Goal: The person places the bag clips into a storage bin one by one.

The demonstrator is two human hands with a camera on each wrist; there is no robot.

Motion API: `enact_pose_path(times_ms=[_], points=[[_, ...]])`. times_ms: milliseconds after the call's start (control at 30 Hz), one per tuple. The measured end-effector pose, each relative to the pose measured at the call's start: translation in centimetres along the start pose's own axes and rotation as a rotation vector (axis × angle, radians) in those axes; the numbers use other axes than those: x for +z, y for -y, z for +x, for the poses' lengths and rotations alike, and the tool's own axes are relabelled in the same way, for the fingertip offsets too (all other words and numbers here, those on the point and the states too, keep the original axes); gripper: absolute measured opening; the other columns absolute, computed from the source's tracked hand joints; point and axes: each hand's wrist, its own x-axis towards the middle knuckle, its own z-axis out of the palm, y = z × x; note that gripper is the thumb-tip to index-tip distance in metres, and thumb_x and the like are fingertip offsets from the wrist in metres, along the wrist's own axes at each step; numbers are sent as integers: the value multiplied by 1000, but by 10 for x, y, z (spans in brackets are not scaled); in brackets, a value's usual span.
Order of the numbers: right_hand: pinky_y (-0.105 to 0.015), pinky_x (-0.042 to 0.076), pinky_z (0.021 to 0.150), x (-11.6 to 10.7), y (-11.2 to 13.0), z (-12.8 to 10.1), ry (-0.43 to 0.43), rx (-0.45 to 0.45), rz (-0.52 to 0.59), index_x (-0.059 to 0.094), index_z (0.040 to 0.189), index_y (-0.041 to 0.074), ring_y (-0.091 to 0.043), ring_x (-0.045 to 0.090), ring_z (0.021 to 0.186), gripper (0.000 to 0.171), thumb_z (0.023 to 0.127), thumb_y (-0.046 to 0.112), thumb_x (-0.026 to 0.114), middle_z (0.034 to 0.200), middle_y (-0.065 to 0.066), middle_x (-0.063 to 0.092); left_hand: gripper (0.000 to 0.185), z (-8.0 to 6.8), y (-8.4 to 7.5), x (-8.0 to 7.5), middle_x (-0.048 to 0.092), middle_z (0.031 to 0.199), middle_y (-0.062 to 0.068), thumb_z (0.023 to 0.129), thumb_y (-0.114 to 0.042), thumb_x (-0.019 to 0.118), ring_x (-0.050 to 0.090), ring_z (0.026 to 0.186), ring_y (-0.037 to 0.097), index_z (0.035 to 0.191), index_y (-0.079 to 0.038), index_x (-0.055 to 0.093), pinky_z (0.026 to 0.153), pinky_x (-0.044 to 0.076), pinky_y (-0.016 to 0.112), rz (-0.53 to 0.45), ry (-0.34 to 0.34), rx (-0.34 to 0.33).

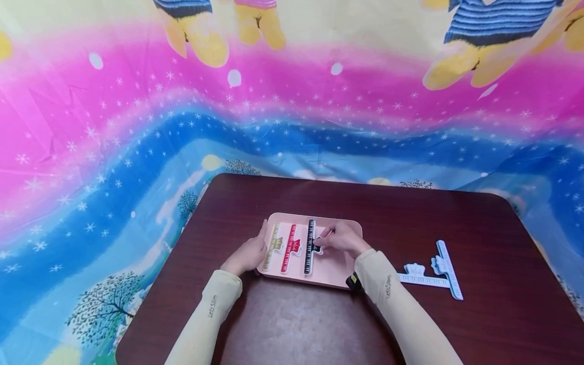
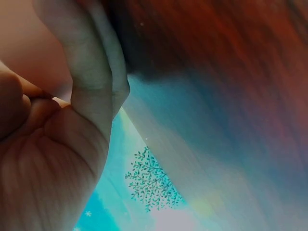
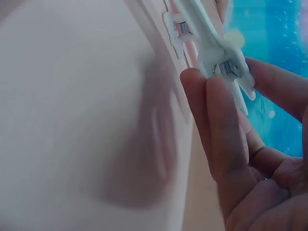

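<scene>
A pink tray (image 1: 335, 276) lies on the table, with my left hand (image 1: 248, 253) holding its left rim; in the left wrist view the left hand (image 2: 72, 115) has the tray's edge between thumb and fingers. My right hand (image 1: 344, 237) pinches the clamp handle of a black piano-keyboard clip (image 1: 308, 253) over the tray's middle. The right wrist view shows this clip's pale underside and spring (image 3: 224, 68) between the thumb and fingertips (image 3: 221, 96). Left of it in the tray lie a red keyboard clip (image 1: 287, 253) and a gold one (image 1: 271, 251), side by side and roughly parallel.
To the right on the dark wooden table (image 1: 493, 243) lie two pale clips: one upright clip (image 1: 449, 271) and one sideways clip (image 1: 424, 280), meeting at an angle. My right forearm partly overlaps the sideways one. A printed cloth (image 1: 292, 116) hangs behind the table.
</scene>
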Motion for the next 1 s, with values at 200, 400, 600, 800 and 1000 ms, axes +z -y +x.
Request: enact_pose_path(times_ms=[200, 400, 600, 800, 1000], points=[[-33, 60, 66, 2, -1, 3, 16, 7, 12, 69, 92, 0, -19, 71, 64, 25, 82, 14, 86, 74, -12, 72, 68, 1, 0, 1, 67, 123, 29, 106, -11, 38, 65, 96, 27, 165, 0, 6, 99, 52, 48, -5, 0, -2], [-35, 61, 66, 2, 0, 4, 39, -4, 5, 70, 86, 1, -18, 70, 64, 20, 84, 13, 85, 73, -12, 73, 68, 1, -1, 1, 68, 122, 29, 107, -12, 38, 66, 97, 28, 166, 0, 6, 99, 52, 47, -3, 0, 2], [-34, 62, 64, 1, 2, 5, 64, 3, -4, 70, 84, -1, -17, 71, 60, 20, 84, 13, 85, 74, -15, 75, 68, 2, -2, 0, 67, 123, 30, 107, -12, 38, 66, 98, 29, 165, 0, 6, 100, 52, 48, -6, 1, -1], [-34, 62, 64, 3, 2, 5, 52, 24, -12, 73, 81, 0, -16, 70, 58, 18, 83, 11, 86, 71, -13, 74, 67, -1, -1, 0, 65, 130, 31, 107, -13, 37, 66, 106, 29, 166, 0, 6, 105, 50, 48, -2, 6, -5], [-32, 61, 62, 4, 4, 7, 31, 31, -51, 74, 80, 1, -16, 71, 59, 17, 83, 12, 86, 71, -13, 74, 68, -1, -1, 0, 66, 128, 31, 107, -13, 37, 66, 106, 29, 165, 1, 5, 105, 50, 49, 5, 3, 1]])
